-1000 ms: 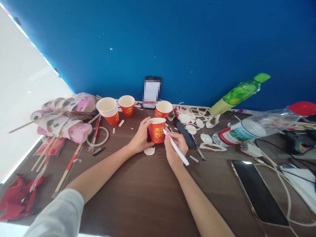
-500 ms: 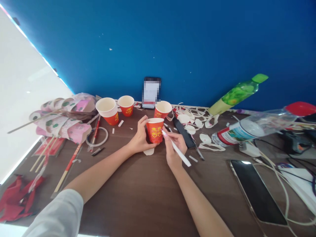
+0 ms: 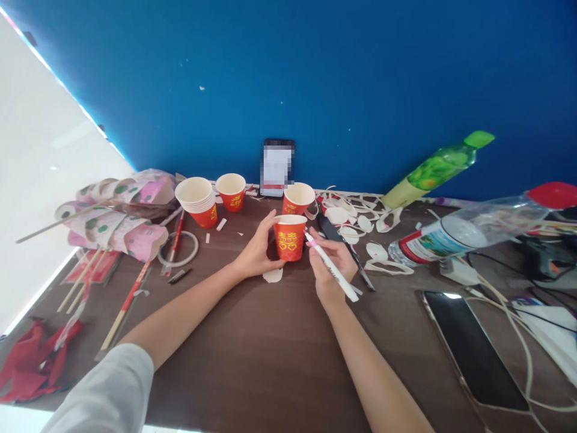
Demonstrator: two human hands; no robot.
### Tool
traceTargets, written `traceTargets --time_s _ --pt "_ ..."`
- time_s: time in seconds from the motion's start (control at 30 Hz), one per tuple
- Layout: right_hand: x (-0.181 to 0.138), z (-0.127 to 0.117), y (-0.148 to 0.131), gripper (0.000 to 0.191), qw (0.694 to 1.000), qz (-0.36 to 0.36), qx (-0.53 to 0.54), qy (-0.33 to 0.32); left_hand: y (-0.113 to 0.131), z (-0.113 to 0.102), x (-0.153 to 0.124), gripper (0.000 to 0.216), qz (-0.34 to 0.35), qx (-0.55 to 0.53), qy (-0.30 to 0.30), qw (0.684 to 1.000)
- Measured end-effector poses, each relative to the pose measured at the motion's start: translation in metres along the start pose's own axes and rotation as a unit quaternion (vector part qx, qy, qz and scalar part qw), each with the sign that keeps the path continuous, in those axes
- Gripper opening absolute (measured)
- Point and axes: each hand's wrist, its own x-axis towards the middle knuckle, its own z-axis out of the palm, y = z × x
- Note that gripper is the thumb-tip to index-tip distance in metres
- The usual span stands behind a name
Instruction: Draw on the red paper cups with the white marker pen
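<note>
An upright red paper cup (image 3: 291,242) with gold lettering stands in front of me. My left hand (image 3: 259,248) grips its left side, the thumb low at the front and the fingertips partly hidden behind it. Beside the cup's right side, my right hand (image 3: 331,267) is closed around a white marker pen (image 3: 332,266). The pen slants with its upper end near the cup's rim, a small gap away. Behind this cup stands another red paper cup (image 3: 298,195), partly covered by it. A pale paper scrap (image 3: 273,275) lies at the left thumb.
At the back left are stacked paper cups (image 3: 196,204) and a single cup (image 3: 231,192). A phone (image 3: 277,168) leans on the blue wall. Paper scraps (image 3: 338,214), a green bottle (image 3: 437,168), a clear bottle (image 3: 451,234) and a dark phone (image 3: 475,349) lie rightward.
The cup in my left hand has shifted slightly right and turned a little. My right hand has moved right with the marker pen, away from the cup's wall.
</note>
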Motion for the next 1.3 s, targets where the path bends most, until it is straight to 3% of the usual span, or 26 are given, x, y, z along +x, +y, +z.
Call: traceTargets --time_s 0.17,0.3,1.0,1.3 --pt "-0.004 0.003 0.003 0.007 0.998 -0.037 0.019 -0.047 0.0 0.0 0.0 0.095 0.011 -0.006 0.004 1.0" --pt "-0.005 0.004 0.008 0.005 0.997 -0.056 0.014 -0.045 0.0 0.0 0.0 0.094 0.014 -0.012 0.002 1.0" --pt "-0.004 0.005 0.002 0.009 1.0 0.012 0.006 -0.028 -0.004 0.001 -0.003 0.096 -0.012 -0.026 0.0 1.0" --pt "0.0 0.006 0.017 0.006 0.998 -0.064 0.026 -0.015 -0.003 0.001 -0.001 0.097 -0.003 -0.016 0.0 1.0"
